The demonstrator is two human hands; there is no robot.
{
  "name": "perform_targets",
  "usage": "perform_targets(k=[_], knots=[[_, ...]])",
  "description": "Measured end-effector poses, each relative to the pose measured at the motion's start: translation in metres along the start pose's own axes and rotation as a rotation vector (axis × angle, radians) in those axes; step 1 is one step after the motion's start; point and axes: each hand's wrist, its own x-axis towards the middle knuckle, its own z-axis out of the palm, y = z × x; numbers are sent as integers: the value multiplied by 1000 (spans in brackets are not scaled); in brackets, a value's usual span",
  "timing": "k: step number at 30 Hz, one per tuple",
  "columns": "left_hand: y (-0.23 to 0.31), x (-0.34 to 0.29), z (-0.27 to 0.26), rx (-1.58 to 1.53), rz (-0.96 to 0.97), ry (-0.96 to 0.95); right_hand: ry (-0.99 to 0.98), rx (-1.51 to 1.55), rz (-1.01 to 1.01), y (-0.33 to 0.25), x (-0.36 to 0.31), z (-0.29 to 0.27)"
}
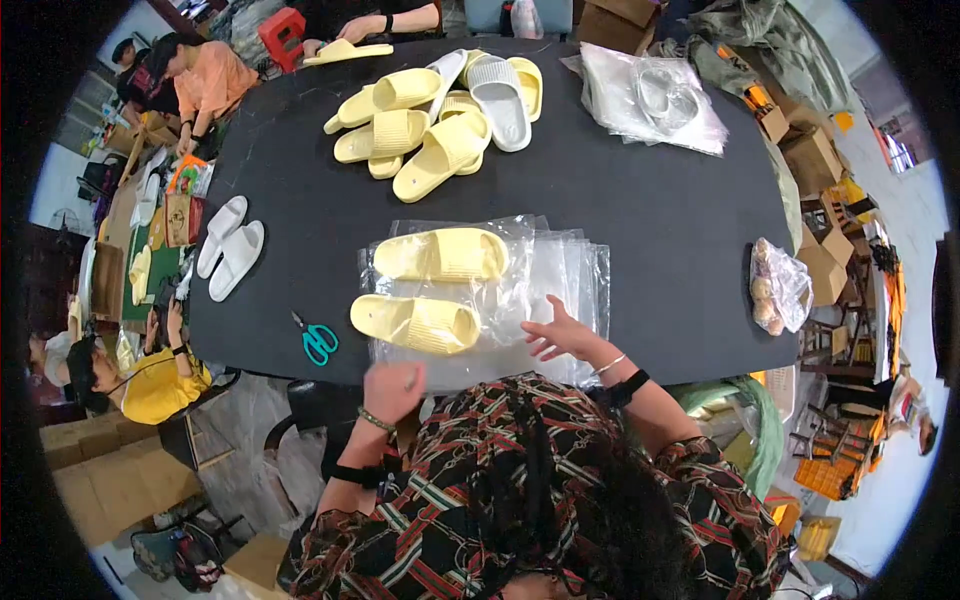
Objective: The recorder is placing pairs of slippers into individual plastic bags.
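A: Right, status of both hands at this frame?

B: Left hand (393,385) sat at the near edge of the black table (680,250), fingers curled in, apparently pinching the near edge of the stack of clear plastic bags (560,275); the exact grip couldn't be confirmed. Right hand (557,335) lay flat on the stack, fingers spread, palm down.

A: Location of the work items?

B: Two yellow slippers (430,290) lay on the stack, one behind the other, approx. centre of table, just left of the right hand. Far slipper looked partly under loose film; near one lay bare on top.

A: Best practice for the step, in your judgement?

B: Rec.: hold the stack down with the spread hand so only the top sheet lifts; peel from the near edge; avoid dragging the slippers along with it. Thin film clings, so separate one layer slowly.

A: Materials?

B: Bags: thin, glossy, wrinkled, see-through. Slippers: soft-looking foam, ribbed strap, rounded toe, matte. Table: dark, smooth, oval.

A: Other items nearby?

B: Pile of yellow slippers w/ one grey slipper (497,95) at the far side; white slipper pair (228,255) at left; teal-handled scissors (318,340) near left edge; second heap of clear bags (655,95) far right. Other persons sat around the table.
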Motion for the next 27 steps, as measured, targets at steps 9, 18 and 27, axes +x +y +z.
perform_targets(k=[9,18,27], knots=[[-17,42,17,-134,-549,346,-15,-135,-148,31,-6,2],[-43,46,35,-359,-423,408,229,-606,-229,70,-3,-16],[-35,53,12,-1176,-734,232,265,-383,-344,61,-5,-20]])
